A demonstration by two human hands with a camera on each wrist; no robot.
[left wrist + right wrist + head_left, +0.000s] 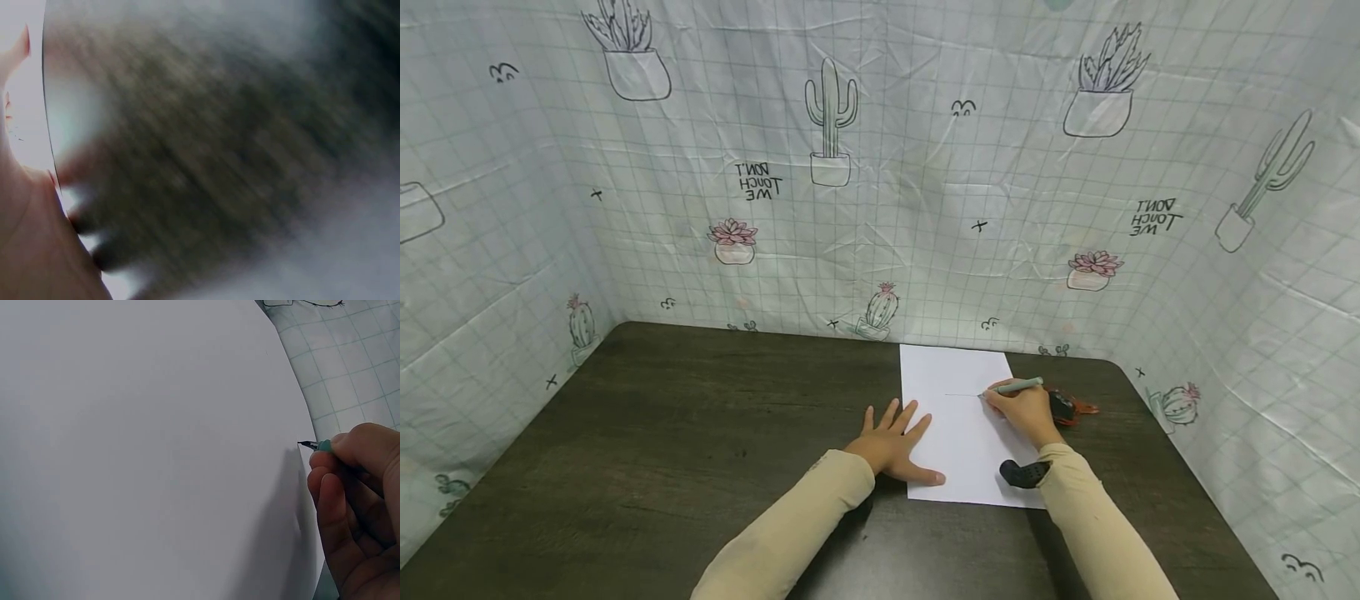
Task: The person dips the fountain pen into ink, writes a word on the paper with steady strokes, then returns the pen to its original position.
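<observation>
A white sheet of paper (958, 450) lies on the dark wooden table toward the right. My right hand (1026, 412) pinches a pale green pen (1018, 385), its tip on the sheet at the right end of a thin straight line (961, 394). In the right wrist view the pen's dark tip (307, 444) meets the paper, with thumb and fingers curled round the green barrel. Spread over the sheet's left edge, my left hand (891, 446) rests with straight fingers. The left wrist view shows part of that palm (44, 244), the rest blurred.
Just right of my right hand sits a black and orange object (1063, 407), partly hidden; its kind is unclear. A black wrist-worn device (1024, 474) hangs over the paper. Cloth printed with cacti (831, 117) walls the table (662, 433) at the back and sides.
</observation>
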